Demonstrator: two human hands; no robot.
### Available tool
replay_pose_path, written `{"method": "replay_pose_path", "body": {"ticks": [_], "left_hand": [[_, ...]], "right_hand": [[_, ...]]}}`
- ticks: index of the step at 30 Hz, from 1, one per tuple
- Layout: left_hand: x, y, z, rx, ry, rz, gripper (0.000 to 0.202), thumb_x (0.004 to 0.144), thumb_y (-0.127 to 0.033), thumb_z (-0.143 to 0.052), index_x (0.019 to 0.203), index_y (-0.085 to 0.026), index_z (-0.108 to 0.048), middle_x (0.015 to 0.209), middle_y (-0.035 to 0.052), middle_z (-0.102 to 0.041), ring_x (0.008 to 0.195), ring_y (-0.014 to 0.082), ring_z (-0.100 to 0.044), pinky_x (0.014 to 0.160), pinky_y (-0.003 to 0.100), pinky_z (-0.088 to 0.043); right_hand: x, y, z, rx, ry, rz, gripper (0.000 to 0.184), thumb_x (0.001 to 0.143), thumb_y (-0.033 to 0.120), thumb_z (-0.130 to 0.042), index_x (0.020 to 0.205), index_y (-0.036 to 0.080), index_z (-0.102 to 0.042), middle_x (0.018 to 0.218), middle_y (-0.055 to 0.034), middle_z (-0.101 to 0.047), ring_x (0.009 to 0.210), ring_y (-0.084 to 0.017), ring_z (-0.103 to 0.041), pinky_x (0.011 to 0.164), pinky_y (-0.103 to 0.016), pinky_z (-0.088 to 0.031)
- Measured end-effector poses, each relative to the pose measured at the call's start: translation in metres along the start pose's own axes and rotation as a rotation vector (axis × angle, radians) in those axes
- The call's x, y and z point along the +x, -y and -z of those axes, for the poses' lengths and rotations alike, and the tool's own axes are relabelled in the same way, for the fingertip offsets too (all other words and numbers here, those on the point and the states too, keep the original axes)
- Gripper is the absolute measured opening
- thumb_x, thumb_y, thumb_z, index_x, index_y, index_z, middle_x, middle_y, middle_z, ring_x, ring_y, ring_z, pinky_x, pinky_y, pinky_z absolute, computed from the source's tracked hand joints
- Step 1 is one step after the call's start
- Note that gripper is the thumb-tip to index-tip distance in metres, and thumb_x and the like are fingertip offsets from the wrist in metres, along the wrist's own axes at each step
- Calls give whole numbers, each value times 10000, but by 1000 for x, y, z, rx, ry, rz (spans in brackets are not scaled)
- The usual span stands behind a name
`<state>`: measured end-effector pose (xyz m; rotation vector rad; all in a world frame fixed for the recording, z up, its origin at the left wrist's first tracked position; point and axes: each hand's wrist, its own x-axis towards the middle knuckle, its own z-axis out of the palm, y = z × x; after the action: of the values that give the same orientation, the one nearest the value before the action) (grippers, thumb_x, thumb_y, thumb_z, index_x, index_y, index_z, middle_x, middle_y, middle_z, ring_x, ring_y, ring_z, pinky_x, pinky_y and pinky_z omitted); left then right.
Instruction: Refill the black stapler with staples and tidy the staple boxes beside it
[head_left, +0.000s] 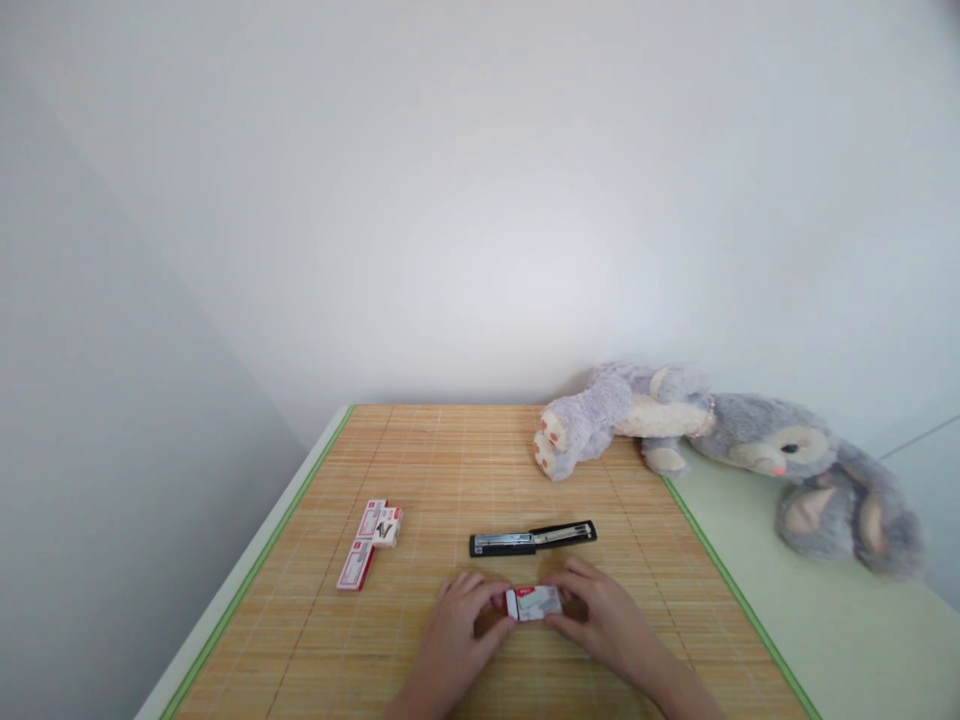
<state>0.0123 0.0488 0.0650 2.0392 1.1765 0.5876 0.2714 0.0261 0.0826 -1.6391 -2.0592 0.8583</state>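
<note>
A plain pale wall [480,200] fills the upper half of the view and meets a second wall on the left, so the worktop [825,620] sits in a bare corner. Its pale green surface is mostly covered by a bamboo mat [420,450] edged in brighter green. At about 9 o'clock from the hands, three small red-and-white boxes [371,540] lie close together on the mat (two flat ones end to end, a third just beside the far one). Near the bottom centre, the left hand [450,640] and the right hand [600,620] both close their fingers around a small staple box [534,603], red and white like the others, held between them just above or on the mat; I cannot tell which. At 12 o'clock from that box, near it but apart, a black stapler [532,539] lies swung open flat. At 2 o'clock, a grey plush rabbit [720,440] sprawls on its side against the wall, its feet on the mat and its head on the bare green surface.
</note>
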Motion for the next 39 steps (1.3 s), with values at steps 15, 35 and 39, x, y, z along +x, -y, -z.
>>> {"method": "replay_pose_path", "body": {"ticks": [15, 35, 39], "left_hand": [[8, 3, -12, 21, 42, -4, 321, 890, -397, -747, 1206, -338, -734, 1054, 23, -731, 1045, 252, -619, 981, 419, -440], [36, 42, 6, 162, -218, 0, 316, 852, -429, -777, 1161, -387, -733, 1299, -4, -679, 1270, 268, -529, 1098, 465, -375], [34, 43, 5, 157, -228, 8, 318, 848, -430, -784, 1161, -396, -736, 1299, -8, -680, 1276, 269, -526, 1101, 466, -373]], "right_hand": [[4, -1, -10, 54, -15, 54, 151, 881, 348, -742, 1011, 271, -755, 877, 8, -651, 804, -171, -615, 709, -259, -408], [75, 38, -6, -143, -15, 140, 181, 975, 334, -610, 1014, 305, -785, 841, 3, -683, 792, -168, -632, 698, -247, -373], [81, 42, -11, -172, 11, 150, 176, 966, 328, -620, 1035, 311, -781, 829, 7, -675, 784, -166, -632, 693, -247, -372]]}}
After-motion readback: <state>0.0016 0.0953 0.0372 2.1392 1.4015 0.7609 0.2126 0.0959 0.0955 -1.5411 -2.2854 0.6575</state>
